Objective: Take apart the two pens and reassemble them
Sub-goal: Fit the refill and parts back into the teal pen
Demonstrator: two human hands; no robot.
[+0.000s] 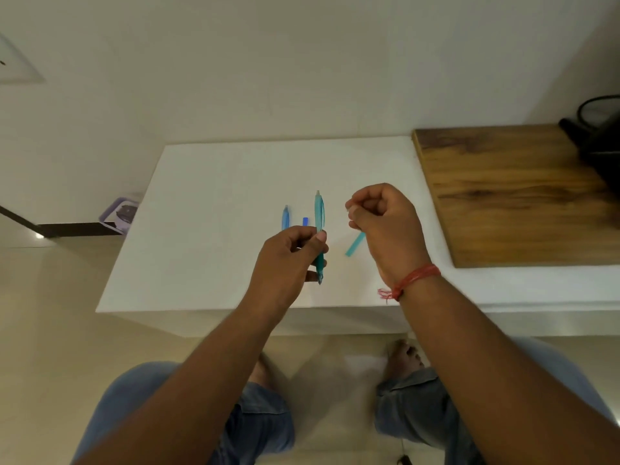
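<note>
Bare white table (214, 203) left of blue pen (285, 217)

No text, label, brand, number or sign could be read anywhere; the pens and table showed no legible print.

I had just one camera, and it sat on the person's head. It looked forward and down, from high above the white table (208, 229). The wide lens bent the edges and took in a lot: the wall at the top, both arms reaching out, and the knees and floor at the bottom. The hands were close, near the middle. No second view shared anything.
</note>
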